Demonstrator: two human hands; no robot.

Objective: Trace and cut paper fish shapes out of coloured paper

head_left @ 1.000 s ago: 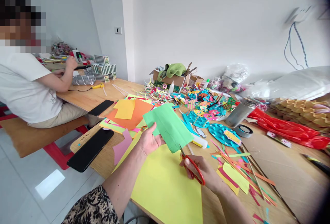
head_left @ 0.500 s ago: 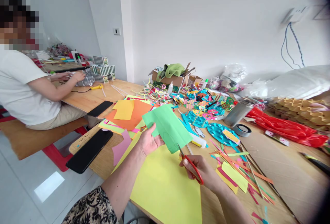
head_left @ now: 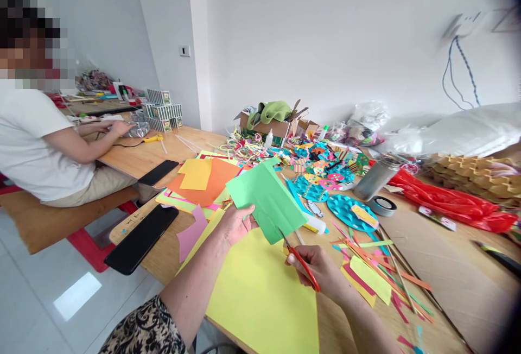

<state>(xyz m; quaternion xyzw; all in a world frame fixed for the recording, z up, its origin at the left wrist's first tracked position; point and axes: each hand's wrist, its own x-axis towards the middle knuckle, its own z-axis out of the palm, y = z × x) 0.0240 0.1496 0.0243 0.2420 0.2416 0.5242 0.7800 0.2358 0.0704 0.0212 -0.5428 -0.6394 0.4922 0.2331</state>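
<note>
A sheet of green paper (head_left: pixel 264 194) is pinched at its lower left edge by my left hand (head_left: pixel 239 223), thumb on top. Red-handled scissors (head_left: pixel 304 267) are in my right hand (head_left: pixel 315 267), fingers through the handles. Their blades reach into the paper's lower edge, partly hidden by the green sheet. Beneath both hands lies a large yellow sheet (head_left: pixel 260 299) on the wooden table. Orange paper (head_left: pixel 222 180) with a smaller yellow-orange piece (head_left: pixel 196 174) on it lies past my left hand, and a pink paper scrap (head_left: pixel 194 234) is beside my left forearm.
Two black phones (head_left: pixel 142 239) (head_left: pixel 158 172) lie at the left. Paper strips (head_left: pixel 378 259), a tape roll (head_left: pixel 382 206), a metal cup (head_left: pixel 376 179) and blue discs (head_left: pixel 345 210) are at the right. A cardboard box (head_left: pixel 264 123) stands behind. A person (head_left: pixel 36 142) sits at the left.
The green sheet has tilted and turned slightly in my left hand, its right corner shifting a little rightward. The scissors' blades have moved slightly along the paper. The seated person's hands shifted slightly.
</note>
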